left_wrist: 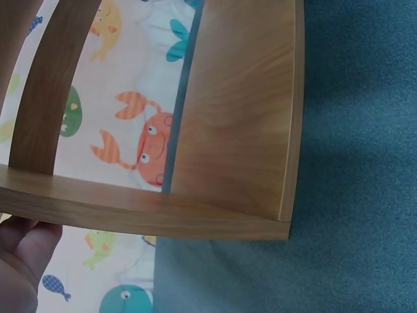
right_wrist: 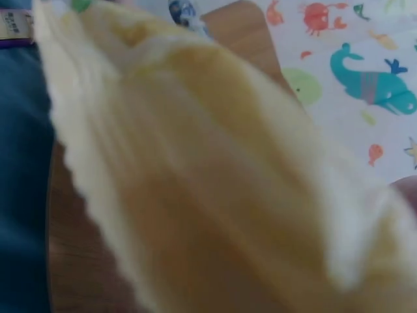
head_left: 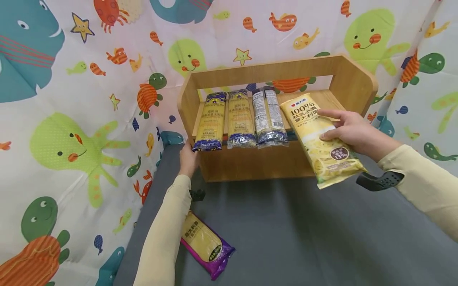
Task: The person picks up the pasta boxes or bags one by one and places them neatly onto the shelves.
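My right hand point(head_left: 352, 133) grips a yellow pasta packet point(head_left: 318, 139) by its right edge, tilted over the right part of a wooden shelf point(head_left: 257, 165). Blurred and close, the packet point(right_wrist: 208, 169) fills most of the right wrist view. At the shelf's left side, my left hand point(head_left: 188, 159) holds the side panel; in the left wrist view its fingers and thumb point(left_wrist: 29, 254) touch the panel's edge. On the shelf lie two yellow spaghetti packets point(head_left: 212, 121) point(head_left: 241, 117) and a third packet point(head_left: 269, 115) with its printed white label up.
A purple-edged pasta packet point(head_left: 205, 244) lies on the grey table surface point(head_left: 286, 238), partly behind my left forearm. A curtain with sea animals point(head_left: 89, 119) hangs behind and to the left of the shelf.
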`<action>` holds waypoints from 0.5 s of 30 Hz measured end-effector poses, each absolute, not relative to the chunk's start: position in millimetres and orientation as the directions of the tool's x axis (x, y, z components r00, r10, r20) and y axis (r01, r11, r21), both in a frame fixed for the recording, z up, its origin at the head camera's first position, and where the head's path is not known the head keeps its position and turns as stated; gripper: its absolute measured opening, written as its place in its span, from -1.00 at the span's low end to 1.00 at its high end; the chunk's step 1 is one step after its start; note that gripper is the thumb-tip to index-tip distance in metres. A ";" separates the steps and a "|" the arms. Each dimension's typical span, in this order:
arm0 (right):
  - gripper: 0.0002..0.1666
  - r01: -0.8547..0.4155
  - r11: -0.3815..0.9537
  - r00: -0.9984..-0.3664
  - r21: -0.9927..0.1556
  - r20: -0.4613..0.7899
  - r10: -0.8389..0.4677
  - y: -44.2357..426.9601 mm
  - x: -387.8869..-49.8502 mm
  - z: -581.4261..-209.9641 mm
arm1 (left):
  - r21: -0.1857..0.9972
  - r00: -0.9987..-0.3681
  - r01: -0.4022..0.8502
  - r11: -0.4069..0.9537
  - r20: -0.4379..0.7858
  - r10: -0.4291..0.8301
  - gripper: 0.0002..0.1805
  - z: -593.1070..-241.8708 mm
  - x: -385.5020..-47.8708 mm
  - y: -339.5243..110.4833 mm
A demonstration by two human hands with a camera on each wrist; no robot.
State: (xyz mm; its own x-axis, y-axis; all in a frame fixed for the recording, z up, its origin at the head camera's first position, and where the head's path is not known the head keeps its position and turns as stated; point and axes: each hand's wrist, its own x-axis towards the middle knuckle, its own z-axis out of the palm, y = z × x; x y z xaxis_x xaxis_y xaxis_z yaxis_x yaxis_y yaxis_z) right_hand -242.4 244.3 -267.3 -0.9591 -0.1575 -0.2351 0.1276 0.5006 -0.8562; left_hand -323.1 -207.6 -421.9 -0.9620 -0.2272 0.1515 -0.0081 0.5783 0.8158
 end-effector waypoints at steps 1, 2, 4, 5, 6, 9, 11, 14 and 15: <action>-0.07 0.124 0.505 -0.961 -0.854 -0.230 -0.153 240.2 -247.2 -268.1 | 0.818 -0.962 -0.009 0.575 0.149 -0.228 -0.49 -422.3 -322.5 -207.5; -0.10 0.123 0.512 -0.962 -0.850 -0.229 -0.149 236.4 -252.0 -268.5 | 0.820 -0.963 -0.011 0.572 0.145 -0.226 -0.47 -422.6 -322.0 -207.2; -0.15 0.132 0.516 -0.962 -0.847 -0.235 -0.141 230.7 -262.2 -268.0 | 0.822 -0.964 -0.011 0.570 0.143 -0.225 -0.45 -422.8 -321.4 -207.1; -0.17 0.135 0.520 -0.960 -0.843 -0.241 -0.142 228.6 -267.6 -267.2 | 0.824 -0.964 -0.011 0.566 0.142 -0.226 -0.44 -422.7 -321.3 -207.3; -0.18 0.138 0.526 -0.958 -0.839 -0.248 -0.144 226.8 -273.0 -266.2 | 0.826 -0.964 -0.011 0.564 0.142 -0.227 -0.44 -422.6 -321.2 -207.7; -0.17 0.157 0.527 -0.951 -0.836 -0.272 -0.149 222.9 -289.5 -262.4 | 0.823 -0.961 -0.014 0.568 0.146 -0.235 -0.46 -422.3 -321.7 -207.7; -0.16 0.154 0.526 -0.947 -0.837 -0.276 -0.162 220.5 -299.9 -260.2 | 0.821 -0.960 -0.019 0.571 0.144 -0.239 -0.46 -422.3 -322.1 -207.6; -0.15 0.154 0.522 -0.945 -0.839 -0.279 -0.169 216.1 -313.1 -257.3 | 0.821 -0.961 -0.021 0.571 0.140 -0.238 -0.48 -422.6 -322.8 -206.6; -0.15 0.156 0.522 -0.944 -0.838 -0.282 -0.172 214.7 -316.8 -256.3 | 0.822 -0.961 -0.023 0.570 0.138 -0.238 -0.48 -422.4 -322.9 -205.9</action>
